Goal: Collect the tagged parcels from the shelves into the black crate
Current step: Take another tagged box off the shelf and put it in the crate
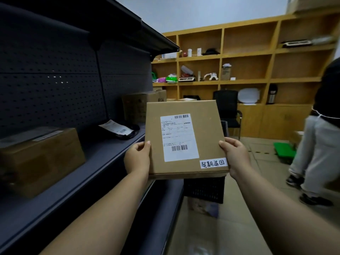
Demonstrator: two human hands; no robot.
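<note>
— Where is the parcel [185, 138] sitting?
— Between the left hand [137, 157] and right hand [236, 157], each gripping a side, just right of the shelf [103, 155].
— And the crate [204, 189]?
— Showing directly below the parcel, partly hidden behind it.
— What is lying on the shelf?
— A box [39, 159] at the left, a bag [121, 130] farther back, cartons [139, 105] behind that.
— Anyone around?
— A person [320, 135] is standing at the right, a chair [228, 109] behind the parcel.
</note>
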